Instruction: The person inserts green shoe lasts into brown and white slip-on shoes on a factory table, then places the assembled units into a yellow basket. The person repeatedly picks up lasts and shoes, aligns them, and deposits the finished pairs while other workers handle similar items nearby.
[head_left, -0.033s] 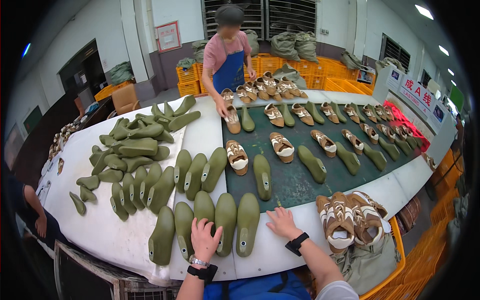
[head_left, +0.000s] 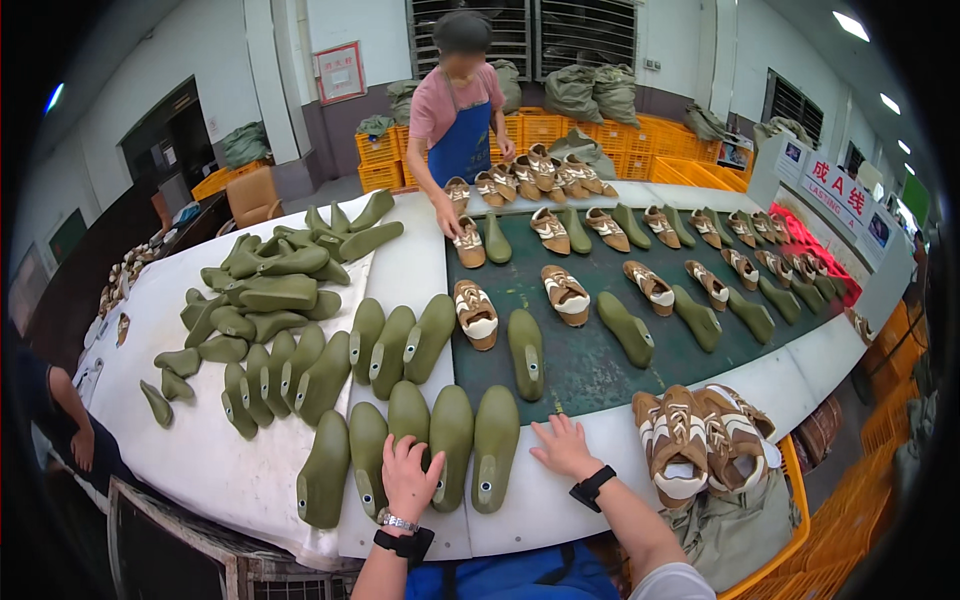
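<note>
My left hand [head_left: 408,482] rests with spread fingers over the lower part of an olive-green shoe last [head_left: 408,412], the middle one in the front row. Other green lasts [head_left: 452,430] stand close on both sides of it. Farther right, my right hand [head_left: 566,447] lies open, holding nothing, with its fingertips at the near edge of the dark green conveyor belt [head_left: 580,385]. A single green last [head_left: 525,350] lies on the belt beyond that hand. Nearest on its right is a group of brown and white sneakers [head_left: 675,440].
Many lasts [head_left: 275,293] are heaped on the white table [head_left: 200,480] at left. Sneakers and lasts line the belt. Across it, a co-worker [head_left: 462,110] in a blue apron has a hand on a sneaker [head_left: 468,243]. Orange crates [head_left: 378,150] stand behind; an orange crate [head_left: 797,480] sits near right.
The co-worker's sneaker has shifted slightly at the far end of the belt. My two hands stay where they were.
</note>
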